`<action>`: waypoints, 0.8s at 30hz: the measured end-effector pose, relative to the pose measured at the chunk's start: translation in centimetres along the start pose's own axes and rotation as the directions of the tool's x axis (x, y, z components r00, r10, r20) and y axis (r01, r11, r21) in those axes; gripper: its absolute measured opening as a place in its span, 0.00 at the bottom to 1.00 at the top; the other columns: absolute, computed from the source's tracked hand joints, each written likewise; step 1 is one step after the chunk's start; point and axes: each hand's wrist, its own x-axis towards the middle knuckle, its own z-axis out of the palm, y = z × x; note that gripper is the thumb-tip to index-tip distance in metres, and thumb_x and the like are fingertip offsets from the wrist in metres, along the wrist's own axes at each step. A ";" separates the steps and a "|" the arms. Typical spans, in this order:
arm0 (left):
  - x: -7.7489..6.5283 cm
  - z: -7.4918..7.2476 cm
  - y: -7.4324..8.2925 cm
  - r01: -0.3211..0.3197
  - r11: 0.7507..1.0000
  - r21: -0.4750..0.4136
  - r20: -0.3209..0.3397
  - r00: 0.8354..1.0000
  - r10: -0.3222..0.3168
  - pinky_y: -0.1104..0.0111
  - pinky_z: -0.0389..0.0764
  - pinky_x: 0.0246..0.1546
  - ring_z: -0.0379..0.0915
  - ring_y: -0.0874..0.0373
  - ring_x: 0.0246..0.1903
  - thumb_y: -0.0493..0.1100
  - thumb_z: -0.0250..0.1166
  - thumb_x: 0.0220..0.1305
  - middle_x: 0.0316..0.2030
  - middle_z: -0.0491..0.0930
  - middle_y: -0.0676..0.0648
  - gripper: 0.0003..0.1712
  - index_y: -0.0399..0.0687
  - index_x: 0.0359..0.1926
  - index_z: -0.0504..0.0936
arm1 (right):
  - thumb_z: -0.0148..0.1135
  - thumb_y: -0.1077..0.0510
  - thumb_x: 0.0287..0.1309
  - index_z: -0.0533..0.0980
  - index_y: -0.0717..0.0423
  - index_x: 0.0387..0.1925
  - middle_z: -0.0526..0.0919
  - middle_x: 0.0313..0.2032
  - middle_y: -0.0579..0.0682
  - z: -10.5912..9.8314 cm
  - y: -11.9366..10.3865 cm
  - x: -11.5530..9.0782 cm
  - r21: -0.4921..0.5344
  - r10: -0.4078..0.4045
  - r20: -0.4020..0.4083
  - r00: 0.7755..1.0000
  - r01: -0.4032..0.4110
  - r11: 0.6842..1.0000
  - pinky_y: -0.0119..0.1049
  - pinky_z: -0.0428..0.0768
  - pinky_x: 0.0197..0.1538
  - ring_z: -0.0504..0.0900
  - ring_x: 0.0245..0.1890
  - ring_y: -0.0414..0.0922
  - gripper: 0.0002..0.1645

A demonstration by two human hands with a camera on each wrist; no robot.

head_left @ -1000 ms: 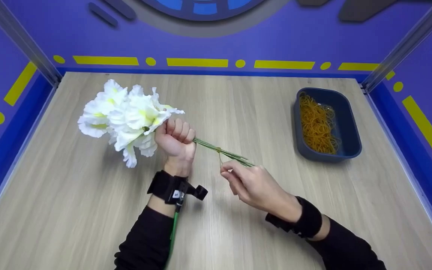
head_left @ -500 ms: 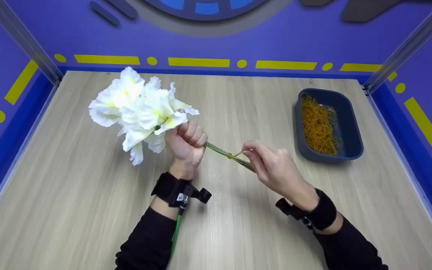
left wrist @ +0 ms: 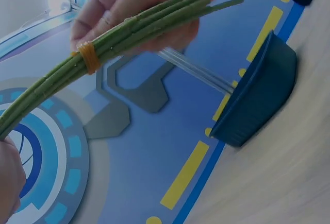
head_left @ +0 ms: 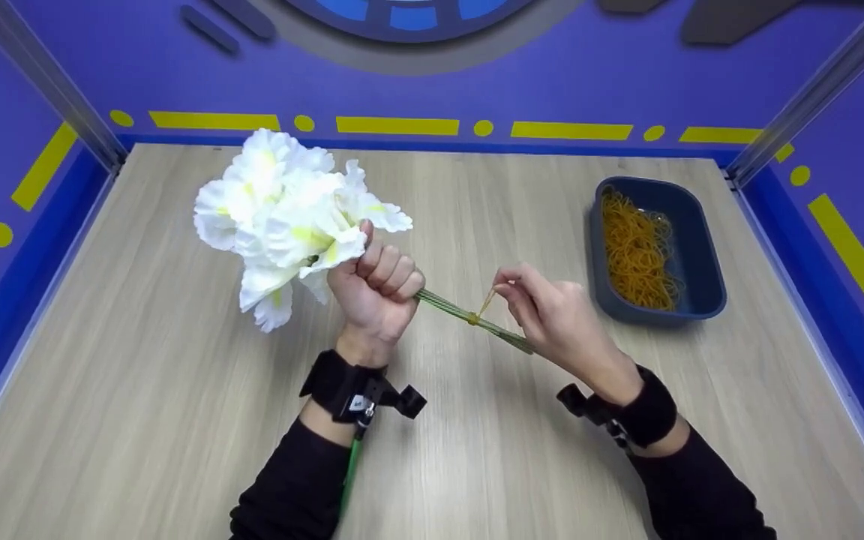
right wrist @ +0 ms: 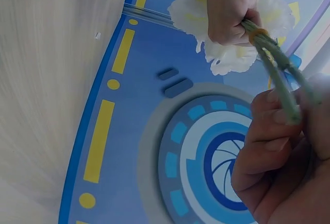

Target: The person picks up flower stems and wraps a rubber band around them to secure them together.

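Note:
A bunch of white artificial flowers (head_left: 289, 217) points to the upper left in the head view. My left hand (head_left: 379, 292) grips the green stems (left wrist: 149, 23) just below the blossoms. A yellow-orange rubber band (left wrist: 89, 57) is wrapped around the stems near their lower ends. My right hand (head_left: 556, 319) pinches a stretched loop of that band between thumb and fingertips, pulling it up and away from the stems. In the right wrist view the stem ends pass close to the right fingers (right wrist: 268, 152), and the pinch itself is hidden.
A dark blue-grey plastic box (head_left: 698, 274) with a heap of rubber bands (head_left: 634, 255) stands at the right of the wooden table (head_left: 462, 450). Purple-blue panels (head_left: 432, 90) with yellow marks enclose the back and sides.
The left hand and flowers have moved to the right. From below the stems, the right hand has come round to their upper right side, still pinching the rubber band.

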 end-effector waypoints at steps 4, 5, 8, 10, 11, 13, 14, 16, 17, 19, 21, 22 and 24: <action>-0.1 0.2 -0.1 0.022 0.998 -0.056 0.021 1.000 -0.021 0.75 0.43 0.13 0.38 0.66 0.11 0.43 0.55 0.72 0.11 0.45 0.57 0.31 0.55 0.14 0.49 | 0.56 0.61 0.73 0.75 0.57 0.43 0.72 0.20 0.41 0.1 0.3 0.0 0.016 0.008 0.020 1.000 -0.009 1.000 0.26 0.66 0.18 0.67 0.16 0.32 0.03; -0.1 0.2 -0.1 0.027 0.997 -0.070 0.026 0.999 -0.025 0.75 0.43 0.13 0.38 0.66 0.11 0.43 0.55 0.72 0.11 0.45 0.58 0.31 0.55 0.14 0.49 | 0.57 0.61 0.73 0.75 0.57 0.43 0.72 0.21 0.41 0.1 0.4 0.0 0.016 0.006 0.021 1.000 -0.006 1.000 0.26 0.67 0.18 0.67 0.16 0.32 0.03; -0.1 0.4 -0.2 0.035 0.993 -0.109 0.041 0.999 -0.030 0.76 0.43 0.12 0.38 0.66 0.11 0.42 0.54 0.73 0.11 0.45 0.58 0.31 0.54 0.14 0.49 | 0.58 0.63 0.72 0.75 0.57 0.44 0.73 0.21 0.41 0.2 0.5 0.0 0.015 -0.002 0.019 1.000 0.002 1.000 0.26 0.68 0.18 0.68 0.17 0.32 0.02; -0.1 0.4 -0.2 0.033 0.992 -0.123 0.045 0.999 -0.027 0.76 0.43 0.12 0.38 0.67 0.11 0.42 0.54 0.73 0.12 0.45 0.58 0.31 0.54 0.15 0.48 | 0.58 0.63 0.72 0.76 0.57 0.43 0.73 0.22 0.42 0.3 0.7 -0.1 0.012 -0.007 0.019 1.000 0.006 1.000 0.27 0.68 0.19 0.68 0.17 0.33 0.02; -0.1 0.5 -0.2 0.030 0.991 -0.130 0.044 0.999 -0.024 0.76 0.43 0.12 0.38 0.67 0.11 0.42 0.54 0.73 0.12 0.45 0.58 0.31 0.54 0.15 0.48 | 0.57 0.62 0.73 0.76 0.57 0.43 0.74 0.22 0.42 0.3 0.8 0.0 0.010 -0.008 0.021 1.000 0.007 1.000 0.27 0.69 0.19 0.69 0.17 0.33 0.03; -0.2 0.5 -0.3 0.021 0.990 -0.137 0.034 0.999 -0.017 0.76 0.43 0.12 0.38 0.67 0.11 0.42 0.54 0.72 0.12 0.44 0.58 0.31 0.54 0.15 0.48 | 0.57 0.61 0.73 0.76 0.58 0.43 0.74 0.22 0.42 0.5 1.0 -0.1 0.006 -0.007 0.033 0.999 0.007 1.000 0.27 0.69 0.19 0.69 0.17 0.33 0.03; -0.2 0.5 -0.3 0.015 0.990 -0.142 0.028 1.000 -0.011 0.76 0.43 0.12 0.38 0.66 0.11 0.42 0.54 0.72 0.12 0.44 0.58 0.31 0.54 0.15 0.48 | 0.57 0.61 0.73 0.76 0.58 0.43 0.74 0.22 0.43 0.7 1.1 -0.1 0.006 -0.004 0.042 0.999 0.004 1.000 0.27 0.68 0.19 0.69 0.17 0.33 0.03; -0.2 0.6 -0.4 -0.004 0.989 -0.148 0.020 1.000 0.007 0.76 0.43 0.12 0.38 0.66 0.11 0.41 0.54 0.72 0.12 0.45 0.57 0.31 0.54 0.15 0.49 | 0.58 0.63 0.72 0.75 0.58 0.43 0.73 0.21 0.43 1.1 1.3 -0.1 0.012 -0.001 0.058 0.998 0.000 1.000 0.27 0.69 0.19 0.69 0.17 0.33 0.02; -0.2 0.6 -0.4 -0.015 0.988 -0.155 0.018 1.000 0.018 0.76 0.43 0.12 0.38 0.66 0.12 0.41 0.55 0.72 0.12 0.45 0.57 0.31 0.53 0.15 0.49 | 0.59 0.64 0.71 0.74 0.57 0.43 0.73 0.21 0.43 1.3 1.4 -0.1 0.021 0.002 0.068 0.998 -0.003 1.000 0.27 0.69 0.19 0.68 0.17 0.33 0.02; -0.3 0.7 -0.4 -0.043 0.984 -0.171 0.015 0.999 0.046 0.76 0.43 0.12 0.39 0.66 0.12 0.41 0.55 0.73 0.12 0.45 0.57 0.31 0.53 0.15 0.49 | 0.60 0.65 0.69 0.73 0.56 0.43 0.73 0.21 0.41 1.7 1.5 -0.1 0.054 0.019 0.092 0.996 -0.024 0.998 0.28 0.69 0.19 0.69 0.18 0.33 0.05; -0.2 0.8 -0.4 -0.069 0.980 -0.187 0.017 0.997 0.074 0.76 0.44 0.13 0.39 0.66 0.12 0.42 0.55 0.73 0.12 0.45 0.57 0.30 0.53 0.15 0.49 | 0.58 0.63 0.71 0.73 0.54 0.44 0.72 0.21 0.40 2.0 1.4 -0.2 0.096 0.045 0.118 0.992 -0.056 0.994 0.28 0.69 0.20 0.69 0.18 0.33 0.03; -0.2 0.8 -0.4 -0.079 0.977 -0.196 0.015 0.996 0.083 0.76 0.44 0.13 0.39 0.66 0.12 0.42 0.55 0.73 0.12 0.45 0.57 0.31 0.54 0.15 0.49 | 0.58 0.61 0.72 0.72 0.53 0.44 0.72 0.21 0.39 2.1 1.4 -0.2 0.116 0.058 0.135 0.989 -0.074 0.990 0.28 0.69 0.20 0.69 0.18 0.33 0.03; -0.2 0.9 -0.4 -0.095 0.973 -0.208 0.006 0.995 0.099 0.76 0.44 0.12 0.39 0.66 0.12 0.42 0.55 0.73 0.12 0.45 0.57 0.31 0.54 0.15 0.49 | 0.56 0.58 0.74 0.72 0.52 0.44 0.73 0.22 0.39 2.4 1.3 -0.3 0.145 0.085 0.164 0.983 -0.109 0.983 0.29 0.68 0.19 0.68 0.18 0.33 0.02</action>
